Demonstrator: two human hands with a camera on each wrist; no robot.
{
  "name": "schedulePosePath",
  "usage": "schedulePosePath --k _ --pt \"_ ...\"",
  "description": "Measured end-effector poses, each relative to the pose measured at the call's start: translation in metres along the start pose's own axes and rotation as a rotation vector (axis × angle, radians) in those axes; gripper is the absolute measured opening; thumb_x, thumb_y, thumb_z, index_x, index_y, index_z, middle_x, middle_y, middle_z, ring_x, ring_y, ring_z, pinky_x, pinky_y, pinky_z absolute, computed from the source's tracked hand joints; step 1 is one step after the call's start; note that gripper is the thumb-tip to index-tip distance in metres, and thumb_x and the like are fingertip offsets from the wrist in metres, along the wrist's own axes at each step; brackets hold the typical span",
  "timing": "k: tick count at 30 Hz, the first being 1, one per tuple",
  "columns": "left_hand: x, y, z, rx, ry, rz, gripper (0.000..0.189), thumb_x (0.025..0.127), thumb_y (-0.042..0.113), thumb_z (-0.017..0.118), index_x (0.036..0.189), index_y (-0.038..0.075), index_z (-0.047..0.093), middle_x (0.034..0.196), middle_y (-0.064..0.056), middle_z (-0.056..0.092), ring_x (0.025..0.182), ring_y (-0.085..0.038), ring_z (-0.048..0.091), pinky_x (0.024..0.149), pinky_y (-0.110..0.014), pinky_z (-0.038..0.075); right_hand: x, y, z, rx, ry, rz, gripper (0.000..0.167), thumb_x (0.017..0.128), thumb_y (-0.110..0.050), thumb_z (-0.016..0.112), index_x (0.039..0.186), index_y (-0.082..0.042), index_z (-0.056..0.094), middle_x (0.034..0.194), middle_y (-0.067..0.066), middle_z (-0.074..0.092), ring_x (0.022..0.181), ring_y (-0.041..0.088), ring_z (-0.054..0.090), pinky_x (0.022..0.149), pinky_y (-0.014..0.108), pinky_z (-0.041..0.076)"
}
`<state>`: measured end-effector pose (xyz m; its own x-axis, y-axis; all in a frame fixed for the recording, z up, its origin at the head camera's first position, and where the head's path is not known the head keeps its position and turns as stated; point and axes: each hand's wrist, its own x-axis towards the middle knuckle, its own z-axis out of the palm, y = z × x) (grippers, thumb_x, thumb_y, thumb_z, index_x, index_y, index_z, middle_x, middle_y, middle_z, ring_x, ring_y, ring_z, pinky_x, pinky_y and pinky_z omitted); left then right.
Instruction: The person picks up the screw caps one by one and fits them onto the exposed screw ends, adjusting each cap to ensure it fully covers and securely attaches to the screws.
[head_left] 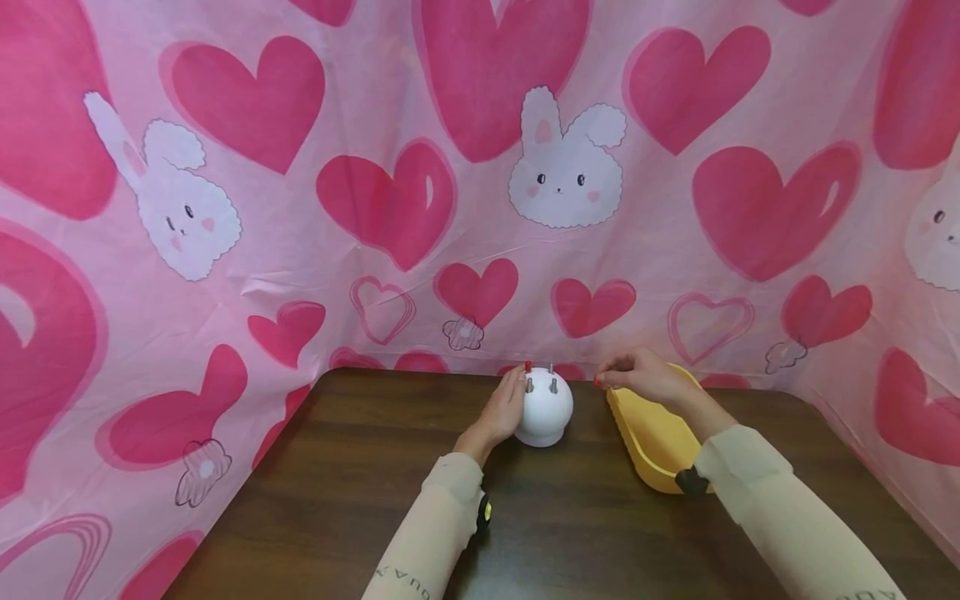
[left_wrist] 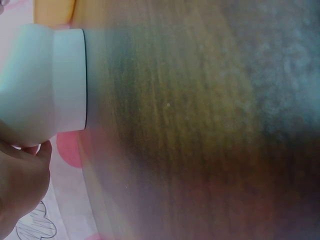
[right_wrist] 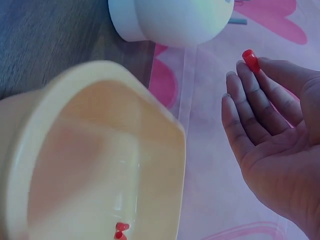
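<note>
A white ball-shaped piece on a round base [head_left: 546, 417] stands on the table. Several grey metal posts [head_left: 553, 386] stick out of its upper part, and a red cap [head_left: 528, 366] sits at its top left, near the fingertips of my left hand [head_left: 504, 408]. That hand lies along the left side of the ball, fingers extended against it. To the right, my right hand [head_left: 647, 377] pinches a small red tubular cap [right_wrist: 251, 60] between thumb and index finger, over the far end of a yellow tray [head_left: 660, 425]. Its other fingers are loosely extended.
Inside the yellow tray lie a few more red caps [right_wrist: 120, 231]. The dark wooden table [head_left: 570, 533] ends at the back against a pink cloth [head_left: 480, 250] printed with hearts and rabbits. Cloth also hangs on both sides.
</note>
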<state>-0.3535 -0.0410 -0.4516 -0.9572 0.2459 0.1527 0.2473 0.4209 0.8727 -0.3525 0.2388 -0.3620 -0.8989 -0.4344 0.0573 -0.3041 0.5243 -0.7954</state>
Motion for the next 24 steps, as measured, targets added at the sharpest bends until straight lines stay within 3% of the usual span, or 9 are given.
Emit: schedulePosePath --k 11,18,24 --pt "0.0 0.001 0.001 -0.001 0.009 0.02 0.06 0.111 0.049 0.024 0.161 0.016 0.032 0.163 -0.006 0.034 0.151 -0.029 0.031 0.122 -0.055 0.023 0.003 0.001 0.005 0.005 0.02 -0.002 0.026 0.099 -0.017 0.069 0.114 0.004 0.07 0.104 0.016 0.073 0.094 0.026 0.069 0.095 0.052 0.056" --pt "0.0 0.002 -0.001 -0.006 0.007 0.011 0.06 0.111 0.05 0.025 0.16 0.017 0.033 0.163 -0.005 0.034 0.151 -0.029 0.031 0.122 -0.055 0.023 0.002 -0.009 0.007 0.011 0.026 -0.033 0.022 0.098 -0.016 0.07 0.112 0.001 0.072 0.105 0.015 0.073 0.094 0.025 0.068 0.088 0.035 0.059" --pt "-0.002 0.003 -0.001 0.0 0.006 0.009 0.06 0.111 0.05 0.024 0.161 0.017 0.032 0.164 -0.005 0.034 0.151 -0.029 0.03 0.122 -0.056 0.022 0.0 -0.017 0.012 0.017 0.031 -0.029 0.025 0.098 -0.018 0.07 0.115 0.0 0.071 0.108 0.015 0.073 0.096 0.025 0.068 0.089 0.036 0.059"
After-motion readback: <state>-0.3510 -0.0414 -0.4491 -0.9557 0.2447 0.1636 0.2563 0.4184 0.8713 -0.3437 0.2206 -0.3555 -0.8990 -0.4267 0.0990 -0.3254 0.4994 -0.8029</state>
